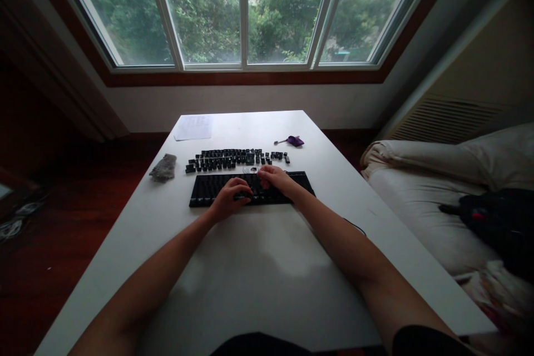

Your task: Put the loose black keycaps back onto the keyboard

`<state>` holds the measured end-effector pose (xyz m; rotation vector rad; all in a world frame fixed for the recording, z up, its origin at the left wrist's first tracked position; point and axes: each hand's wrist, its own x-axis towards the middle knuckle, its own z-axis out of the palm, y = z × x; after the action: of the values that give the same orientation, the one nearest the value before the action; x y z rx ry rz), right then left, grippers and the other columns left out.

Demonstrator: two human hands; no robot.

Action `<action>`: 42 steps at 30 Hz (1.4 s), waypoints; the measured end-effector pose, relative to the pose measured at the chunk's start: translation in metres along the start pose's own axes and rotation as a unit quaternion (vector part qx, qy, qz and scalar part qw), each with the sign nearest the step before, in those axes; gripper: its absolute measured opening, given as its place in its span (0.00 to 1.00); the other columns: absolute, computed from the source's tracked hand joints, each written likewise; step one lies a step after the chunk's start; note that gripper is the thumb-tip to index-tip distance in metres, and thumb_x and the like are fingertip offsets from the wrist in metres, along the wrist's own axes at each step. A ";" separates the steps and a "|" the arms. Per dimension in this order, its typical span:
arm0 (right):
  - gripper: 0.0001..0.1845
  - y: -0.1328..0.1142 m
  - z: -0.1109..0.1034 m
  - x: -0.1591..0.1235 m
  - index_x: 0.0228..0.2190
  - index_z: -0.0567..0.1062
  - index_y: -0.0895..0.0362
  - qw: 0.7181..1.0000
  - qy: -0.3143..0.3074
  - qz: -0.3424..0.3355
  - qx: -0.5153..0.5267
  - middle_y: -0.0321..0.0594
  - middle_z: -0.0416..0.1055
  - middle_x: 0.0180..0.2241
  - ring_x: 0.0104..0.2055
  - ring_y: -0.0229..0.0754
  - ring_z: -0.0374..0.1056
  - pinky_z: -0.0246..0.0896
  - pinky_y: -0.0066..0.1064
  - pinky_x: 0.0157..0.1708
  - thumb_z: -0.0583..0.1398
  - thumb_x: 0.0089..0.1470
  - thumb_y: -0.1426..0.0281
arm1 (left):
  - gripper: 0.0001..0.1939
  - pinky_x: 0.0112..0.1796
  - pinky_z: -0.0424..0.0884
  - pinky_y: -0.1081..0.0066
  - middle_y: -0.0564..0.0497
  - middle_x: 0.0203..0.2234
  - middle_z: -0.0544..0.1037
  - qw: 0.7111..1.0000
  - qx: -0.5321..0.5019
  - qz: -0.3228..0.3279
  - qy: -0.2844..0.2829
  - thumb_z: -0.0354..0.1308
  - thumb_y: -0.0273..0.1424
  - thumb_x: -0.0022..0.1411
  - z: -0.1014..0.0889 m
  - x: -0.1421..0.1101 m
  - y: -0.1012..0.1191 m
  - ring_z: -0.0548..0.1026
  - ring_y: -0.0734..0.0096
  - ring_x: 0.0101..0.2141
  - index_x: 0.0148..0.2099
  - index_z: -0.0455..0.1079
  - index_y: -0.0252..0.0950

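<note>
A black keyboard [208, 190] lies across the middle of the white table [267, 278]. My left hand [229, 198] rests on its middle, fingers curled down onto the keys. My right hand [273, 178] sits just right of it on the keyboard's upper edge, fingers bent; whether anything small is pinched in either hand is too small to tell. Rows of loose black keycaps [233, 159] are laid out on the table just behind the keyboard. A small clear round thing [251, 169] lies between the keycaps and the keyboard, by my right fingertips.
A purple tool with a thin handle [293, 141] lies behind the keycaps at right. A grey cloth [163, 168] sits at the left, a sheet of paper [193, 127] at the far left corner. A white sofa [442, 200] with a black bag [500, 222] stands right of the table.
</note>
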<state>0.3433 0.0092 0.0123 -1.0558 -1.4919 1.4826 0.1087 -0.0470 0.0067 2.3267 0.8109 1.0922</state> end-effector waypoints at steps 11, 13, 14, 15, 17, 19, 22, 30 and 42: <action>0.17 0.011 0.008 0.002 0.33 0.69 0.57 0.999 0.006 -0.018 -0.045 0.34 0.73 0.20 0.19 0.35 0.68 0.60 0.23 0.19 0.64 0.53 0.56 | 0.09 0.43 0.71 0.65 0.47 0.39 0.76 0.997 -0.036 -0.050 0.035 0.63 0.30 0.61 0.001 0.002 0.001 0.74 0.66 0.40 0.45 0.73 0.38; 0.17 0.012 0.008 0.002 0.34 0.69 0.57 0.999 0.003 -0.021 -0.042 0.34 0.73 0.21 0.20 0.35 0.69 0.61 0.24 0.19 0.64 0.53 0.56 | 0.09 0.42 0.71 0.66 0.48 0.38 0.76 0.996 -0.016 -0.065 0.054 0.62 0.30 0.62 0.000 0.002 -0.001 0.74 0.67 0.38 0.45 0.73 0.39; 0.17 0.012 0.007 0.002 0.34 0.69 0.57 0.999 0.004 -0.021 -0.038 0.34 0.73 0.21 0.20 0.35 0.69 0.61 0.24 0.19 0.64 0.53 0.56 | 0.09 0.41 0.71 0.67 0.49 0.38 0.76 0.995 -0.004 -0.073 0.065 0.62 0.30 0.62 -0.001 0.002 -0.002 0.74 0.68 0.37 0.46 0.73 0.39; 0.18 0.012 0.006 0.001 0.34 0.69 0.57 0.999 0.006 -0.019 -0.032 0.34 0.73 0.21 0.20 0.35 0.69 0.61 0.24 0.20 0.64 0.53 0.56 | 0.09 0.41 0.71 0.67 0.49 0.38 0.76 0.994 0.007 -0.082 0.078 0.61 0.30 0.62 -0.003 0.003 -0.004 0.74 0.69 0.37 0.46 0.73 0.39; 0.18 0.011 0.004 0.000 0.33 0.69 0.57 1.000 0.009 -0.013 -0.013 0.34 0.73 0.21 0.20 0.35 0.68 0.61 0.24 0.20 0.64 0.52 0.55 | 0.10 0.40 0.72 0.68 0.50 0.38 0.77 0.990 0.028 -0.100 0.098 0.60 0.30 0.63 -0.007 0.005 -0.010 0.75 0.69 0.36 0.48 0.73 0.40; 0.18 0.009 0.002 -0.001 0.33 0.69 0.57 1.000 0.012 -0.006 0.010 0.34 0.73 0.21 0.20 0.34 0.68 0.62 0.24 0.21 0.65 0.51 0.55 | 0.13 0.39 0.72 0.68 0.50 0.38 0.78 0.987 0.051 -0.117 0.099 0.59 0.29 0.63 -0.013 0.010 -0.017 0.75 0.70 0.36 0.51 0.73 0.40; 0.19 0.009 0.000 -0.001 0.33 0.69 0.57 0.999 0.013 -0.001 0.037 0.33 0.73 0.21 0.21 0.34 0.68 0.62 0.24 0.21 0.65 0.51 0.55 | 0.14 0.39 0.72 0.67 0.50 0.39 0.78 0.984 0.106 -0.130 0.062 0.59 0.28 0.63 -0.023 0.022 -0.030 0.76 0.69 0.35 0.51 0.74 0.41; 0.21 0.008 0.001 -0.004 0.33 0.69 0.57 0.999 0.010 -0.004 0.039 0.33 0.73 0.21 0.21 0.35 0.68 0.63 0.25 0.22 0.66 0.49 0.53 | 0.10 0.48 0.66 0.61 0.48 0.40 0.80 0.950 0.278 -0.141 0.015 0.59 0.31 0.63 -0.025 0.068 -0.054 0.75 0.59 0.43 0.47 0.74 0.40; 0.20 0.007 -0.001 -0.004 0.34 0.69 0.57 0.998 0.008 -0.001 0.059 0.33 0.73 0.21 0.20 0.34 0.68 0.61 0.24 0.21 0.66 0.50 0.55 | 0.07 0.49 0.61 0.56 0.44 0.43 0.72 0.911 0.360 -0.201 -0.019 0.62 0.33 0.58 -0.002 0.089 -0.085 0.64 0.51 0.50 0.40 0.76 0.41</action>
<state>0.3459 0.0056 0.0052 -0.9924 -1.3757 1.5373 0.1259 0.0750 0.0043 2.5249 1.8247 0.6161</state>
